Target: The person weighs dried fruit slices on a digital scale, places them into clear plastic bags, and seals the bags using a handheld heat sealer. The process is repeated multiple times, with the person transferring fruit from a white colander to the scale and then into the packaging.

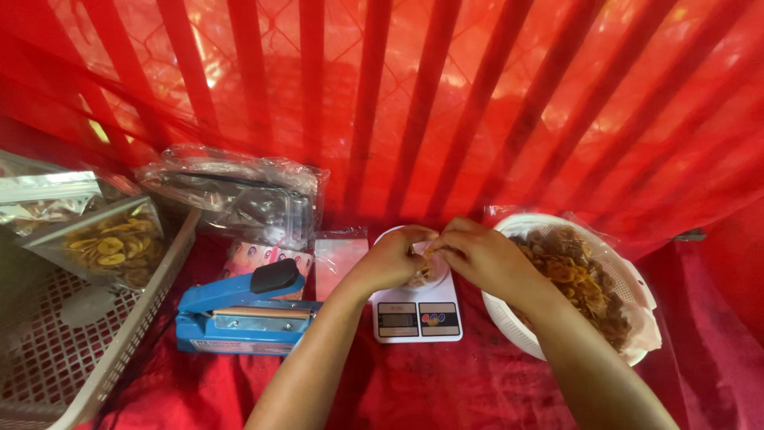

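I see both hands, left hand (395, 259) and right hand (477, 253), fingers pinching a small bag (422, 275) over the white scale (417, 317); blue heat sealer (243, 312) left, chip basket (585, 280) right.

A small snack-packing stall is shown. It is indicated by a heat sealer (243, 312), a kitchen scale (418, 320) and bagged chips (111, 248).

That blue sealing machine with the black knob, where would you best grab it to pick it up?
Probably by the long blue body of the sealing machine, from above, near its middle. It lies flat on the red cloth, so fingers could wrap the narrow front and back sides. The raised arm with the black knob looks hinged, so lifting there may just swing it.
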